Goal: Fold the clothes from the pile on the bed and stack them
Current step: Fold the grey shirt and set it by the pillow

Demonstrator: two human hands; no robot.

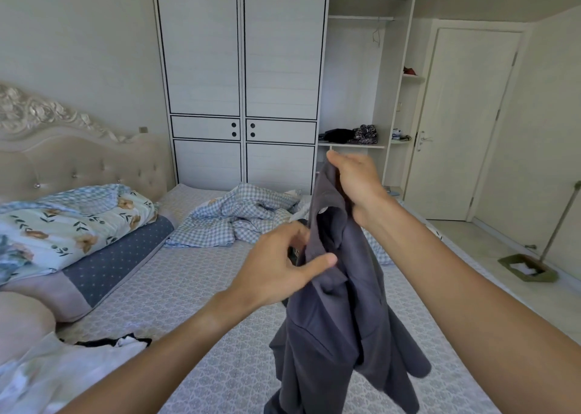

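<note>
A dark grey shirt (342,319) hangs in the air above the bed (188,288), its lower part drooping toward the mattress. My right hand (355,181) grips its top edge, held highest. Lower and to the left, my left hand (283,266) pinches the fabric near the collar between thumb and fingers. A crumpled blue checked garment (239,218) lies on the far middle of the bed. White and black clothes (103,347) lie at the near left edge.
Folded floral and dotted bedding (78,231) rests against the padded headboard at left. A white wardrobe (242,83) stands behind the bed, its right section open with items on shelves. A dustpan with a long handle (531,266) stands on the floor at right, near a closed door.
</note>
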